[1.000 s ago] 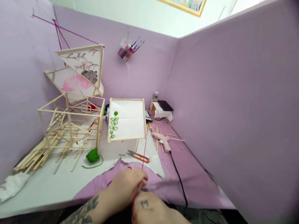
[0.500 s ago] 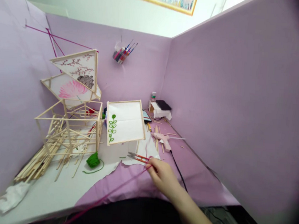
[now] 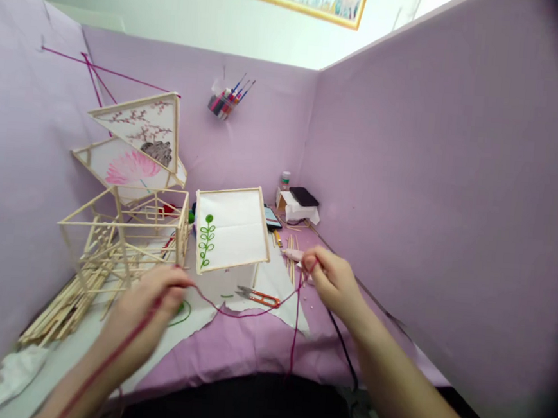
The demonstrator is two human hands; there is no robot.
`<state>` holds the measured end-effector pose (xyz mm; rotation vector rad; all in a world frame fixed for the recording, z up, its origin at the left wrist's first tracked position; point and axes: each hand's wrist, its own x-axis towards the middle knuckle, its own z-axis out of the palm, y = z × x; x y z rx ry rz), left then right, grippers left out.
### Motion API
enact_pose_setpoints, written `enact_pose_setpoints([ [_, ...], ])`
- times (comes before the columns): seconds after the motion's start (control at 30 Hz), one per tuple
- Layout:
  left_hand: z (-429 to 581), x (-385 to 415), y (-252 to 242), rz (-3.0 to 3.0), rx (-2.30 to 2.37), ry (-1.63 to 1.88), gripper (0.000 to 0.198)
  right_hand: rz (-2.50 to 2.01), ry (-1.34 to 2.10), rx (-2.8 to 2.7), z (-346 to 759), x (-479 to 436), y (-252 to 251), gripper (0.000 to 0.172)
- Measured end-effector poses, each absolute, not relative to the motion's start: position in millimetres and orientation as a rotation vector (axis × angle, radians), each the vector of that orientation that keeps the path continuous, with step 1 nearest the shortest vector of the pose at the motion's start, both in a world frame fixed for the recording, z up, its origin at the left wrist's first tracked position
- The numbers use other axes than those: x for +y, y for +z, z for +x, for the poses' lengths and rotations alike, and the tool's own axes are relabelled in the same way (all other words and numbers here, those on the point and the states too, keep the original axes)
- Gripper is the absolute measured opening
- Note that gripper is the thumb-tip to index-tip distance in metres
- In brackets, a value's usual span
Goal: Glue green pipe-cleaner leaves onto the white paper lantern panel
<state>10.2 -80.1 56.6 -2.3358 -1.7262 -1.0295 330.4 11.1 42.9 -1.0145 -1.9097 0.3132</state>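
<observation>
A length of magenta yarn (image 3: pixel 244 316) sags between my two hands. My left hand (image 3: pixel 148 302), slightly blurred, is closed on the yarn in front of the wooden stick frame; a strand trails back along that forearm. My right hand (image 3: pixel 328 274) pinches the yarn farther right, above the pink glue gun (image 3: pixel 293 254), which it partly hides. From the right fingers a loose end hangs down toward the table edge. Thread snips with orange handles (image 3: pixel 266 299) lie on the table between the hands. Behind them leans a white panel (image 3: pixel 234 225) with a green yarn plant.
At left stand a stick framework (image 3: pixel 122 224) and a pile of wooden sticks (image 3: pixel 59 304). Painted panels (image 3: pixel 143 131) hang above by magenta yarn. Crumpled tissue (image 3: pixel 15 375) lies front left. A black phone-like slab (image 3: pixel 304 196) rests on a box at back right. Lilac walls enclose the table.
My left hand has come into view holding the yarn. The snips have left my right hand and lie on the table. My right hand has moved up and right with the yarn.
</observation>
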Motion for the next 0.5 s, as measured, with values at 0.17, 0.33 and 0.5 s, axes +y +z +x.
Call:
enact_pose_setpoints([
  [0.17,62.3,-32.2,31.1,-2.762,-1.517,-0.302,0.031,-1.053,0.276,-1.688,327.2,106.1,78.3,0.018],
  [0.33,48.2,-22.2,-19.0,-2.632,-1.624,-0.190,0.049,-1.507,0.731,-2.095,351.9,184.1,65.8,0.040],
  [0.5,6.2,-29.9,-80.5,-2.711,-1.395,-0.607,0.059,-1.684,0.386,-2.037,343.5,256.6,58.6,0.055],
])
